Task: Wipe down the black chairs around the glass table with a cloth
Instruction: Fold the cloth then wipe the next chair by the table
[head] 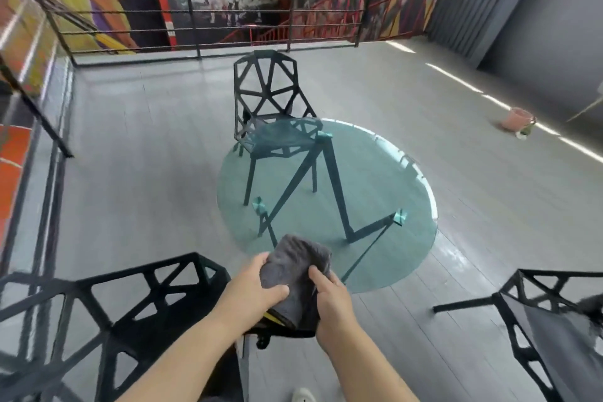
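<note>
As I watch, left grip and right grip clutch the cloth at the bench's near edge. One chair stands opposite.

Both hands hold a grey cloth above the glass table.

I see soft, even daylight with faint shadows. Bright strips streak the floor at far right, and glare whitens the glass table along its right rim. The near left chair looks smeared. The left railing blurs and bows with wide-angle distortion.
</note>
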